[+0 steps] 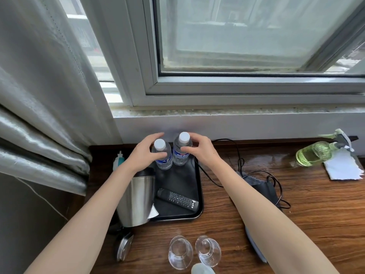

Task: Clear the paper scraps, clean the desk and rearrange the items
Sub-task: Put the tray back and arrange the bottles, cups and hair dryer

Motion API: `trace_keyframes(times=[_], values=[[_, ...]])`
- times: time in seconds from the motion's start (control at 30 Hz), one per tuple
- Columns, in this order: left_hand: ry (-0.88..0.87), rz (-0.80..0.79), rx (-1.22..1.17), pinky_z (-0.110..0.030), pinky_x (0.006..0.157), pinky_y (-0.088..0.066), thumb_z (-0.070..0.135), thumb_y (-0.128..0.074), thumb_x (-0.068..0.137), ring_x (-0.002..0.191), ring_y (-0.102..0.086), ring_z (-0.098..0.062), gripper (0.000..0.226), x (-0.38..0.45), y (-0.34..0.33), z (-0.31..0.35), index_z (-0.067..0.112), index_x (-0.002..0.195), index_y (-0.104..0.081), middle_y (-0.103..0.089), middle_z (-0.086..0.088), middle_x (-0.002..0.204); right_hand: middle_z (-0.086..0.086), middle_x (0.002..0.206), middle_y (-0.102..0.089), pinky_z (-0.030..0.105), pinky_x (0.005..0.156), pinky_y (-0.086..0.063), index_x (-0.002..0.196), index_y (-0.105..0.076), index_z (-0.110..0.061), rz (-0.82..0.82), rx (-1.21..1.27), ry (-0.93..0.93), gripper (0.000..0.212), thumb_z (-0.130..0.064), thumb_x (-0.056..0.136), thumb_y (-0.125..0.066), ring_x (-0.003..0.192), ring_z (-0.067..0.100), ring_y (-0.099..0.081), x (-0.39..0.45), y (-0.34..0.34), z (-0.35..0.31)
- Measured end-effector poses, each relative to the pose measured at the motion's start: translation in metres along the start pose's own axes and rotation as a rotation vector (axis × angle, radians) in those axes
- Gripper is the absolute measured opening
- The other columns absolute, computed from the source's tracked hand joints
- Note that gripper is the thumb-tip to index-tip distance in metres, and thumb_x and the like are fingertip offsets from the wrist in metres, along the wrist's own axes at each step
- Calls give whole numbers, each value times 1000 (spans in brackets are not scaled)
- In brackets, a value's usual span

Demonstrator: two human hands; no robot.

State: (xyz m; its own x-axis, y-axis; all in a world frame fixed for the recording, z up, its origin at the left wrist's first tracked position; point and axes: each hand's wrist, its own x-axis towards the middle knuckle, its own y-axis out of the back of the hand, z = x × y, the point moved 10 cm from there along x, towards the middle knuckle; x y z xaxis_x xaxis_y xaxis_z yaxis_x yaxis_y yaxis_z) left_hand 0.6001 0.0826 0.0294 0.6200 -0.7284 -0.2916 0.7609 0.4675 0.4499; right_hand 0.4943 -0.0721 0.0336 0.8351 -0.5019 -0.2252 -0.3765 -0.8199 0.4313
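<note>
Desk (296, 214) runs under the window sill, wood-grain, w/ a wet sheen near the back right, so wiping looks partly done, prob.; black tray (199, 204) sits at the left end as the collecting spot for loose items, hence most things are grouped on it; steel kettle (136, 202) stands at the tray's front-left corner, its base overhanging the rim, likely parked there to keep the cord side free; green spray bottle (314, 153) lies tilted at far right, its nozzle over a white cloth (343, 169), cleaning kit kept well apart from the tray; dark pouch (260, 186) w/ a black cord looped over it lies just right of the tray, not yet tidied; left hand (146, 153) curls round the left water bottle (163, 155), fingers behind, thumb in front, a firm hold on the shoulder; right hand (199, 151) pinches the right water bottle (180, 153) the same way below the cap; both bottles upright, touching, on the tray's back edge, held to line them up as a pair, I'd say; remote (177, 199) lies slantwise at the tray's front; two glasses (194, 252) stand side by side on the desk in front of the tray, prob. awaiting a place; no paper scraps visible.
</note>
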Motion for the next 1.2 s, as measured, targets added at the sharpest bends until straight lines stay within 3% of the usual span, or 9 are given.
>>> trace_keyframes(times=[0.13, 0.23, 0.5, 0.6, 0.73, 0.8, 0.93, 1.07, 1.2], values=[[29, 158, 189, -28, 77, -41, 32, -79, 74, 98, -59, -18, 37, 0, 10, 6, 26, 107, -62, -64, 9, 99, -5, 119, -69, 37, 103, -46, 125, -65, -18, -6, -11, -4, 52, -13, 75, -80, 113, 11, -61, 1, -2, -1], [131, 327, 437, -32, 70, -37, 54, -73, 73, 89, -56, -21, 50, -6, 18, 7, 22, 103, -50, -58, 6, 100, -5, 118, -69, 38, 103, -47, 124, -65, -19, -4, 2, -11, 51, -12, 75, -80, 112, 11, -62, 0, 0, 3], [34, 36, 5, -41, 106, -40, 25, -78, 73, 118, -55, -14, 60, 2, 2, -13, 31, 128, -54, -60, 6, 127, -4, 120, -69, 41, 104, -46, 125, -65, -19, -19, 9, -11, 52, -14, 75, -80, 114, 13, -61, 2, -3, 4], [53, 57, 47, -39, 95, -47, 32, -79, 69, 108, -61, -18, 50, 2, 6, -8, 38, 114, -57, -65, 10, 113, -4, 120, -69, 40, 104, -45, 125, -65, -18, -23, 20, -16, 53, -13, 75, -80, 114, 12, -61, 3, -3, 6], [116, 272, 588, -36, 76, -42, 54, -69, 77, 101, -60, -27, 55, -8, 11, 11, 20, 115, -49, -60, 2, 114, -4, 119, -69, 37, 103, -46, 125, -65, -18, -20, 39, -7, 52, -11, 76, -80, 113, 11, -61, 3, -3, 6], [65, 248, 529, -37, 83, -43, 49, -67, 81, 109, -57, -27, 56, -8, 2, 10, 20, 124, -46, -55, -2, 125, -5, 119, -69, 36, 103, -47, 126, -64, -18, -27, 45, -11, 52, -10, 77, -79, 112, 10, -61, 3, -1, 6], [-16, 48, 31, -30, 104, -38, 19, -74, 81, 125, -49, -12, 58, -1, -4, 0, 33, 131, -49, -53, 9, 134, -5, 121, -68, 30, 102, -43, 128, -63, -19, -61, 36, -17, 53, -10, 77, -78, 115, 10, -59, 3, -4, 5], [43, 219, 352, -30, 76, -38, 38, -75, 77, 103, -57, -19, 41, 0, 8, 9, 30, 113, -55, -61, 8, 113, -4, 123, -67, 26, 101, -42, 128, -63, -17, -62, 47, -10, 53, -8, 78, -78, 116, 9, -58, 3, -4, 2], [80, 237, 361, -31, 79, -38, 44, -74, 77, 109, -55, -21, 53, -1, 4, 8, 26, 121, -50, -55, 2, 121, -4, 123, -67, 26, 100, -42, 129, -63, -16, -66, 53, -7, 53, -7, 78, -77, 116, 9, -58, 2, -3, 3]])
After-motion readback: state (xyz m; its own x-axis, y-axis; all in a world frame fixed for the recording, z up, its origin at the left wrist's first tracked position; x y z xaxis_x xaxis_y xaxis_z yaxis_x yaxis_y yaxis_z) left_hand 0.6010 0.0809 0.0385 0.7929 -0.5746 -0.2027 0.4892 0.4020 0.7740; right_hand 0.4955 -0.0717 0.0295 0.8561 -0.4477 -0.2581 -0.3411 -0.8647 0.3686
